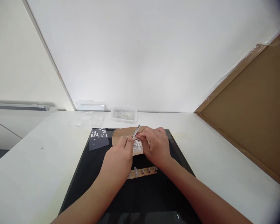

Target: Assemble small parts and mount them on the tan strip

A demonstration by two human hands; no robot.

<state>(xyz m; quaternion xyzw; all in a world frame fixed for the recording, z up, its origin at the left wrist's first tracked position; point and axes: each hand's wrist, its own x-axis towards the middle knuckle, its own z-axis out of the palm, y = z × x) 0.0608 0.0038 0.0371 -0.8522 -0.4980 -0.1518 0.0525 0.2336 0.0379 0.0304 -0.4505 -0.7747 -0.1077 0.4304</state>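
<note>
Over the black mat, my left hand (119, 155) is closed around the lower end of a slim silver tool (136, 131), which slants up to the right. Whether it is tweezers or a blade I cannot tell. Close beside it, my right hand (156, 146) has its fingertips pinched together near the tool; what they hold is hidden. Beneath both hands lies a brown sheet (119, 133), with a patch of small white and silvery pieces (137, 145) between the hands. Nearer to me rests a tan strip (149, 171) bearing several shiny dark round bits and a translucent piece.
A clear sheet with small white rectangles (99, 137) lies at the black mat's (140, 196) back left. Behind stand a translucent tray (123, 115), clear plastic bags (86, 119) and a clear box (91, 105). A cardboard panel (252, 109) leans at the right.
</note>
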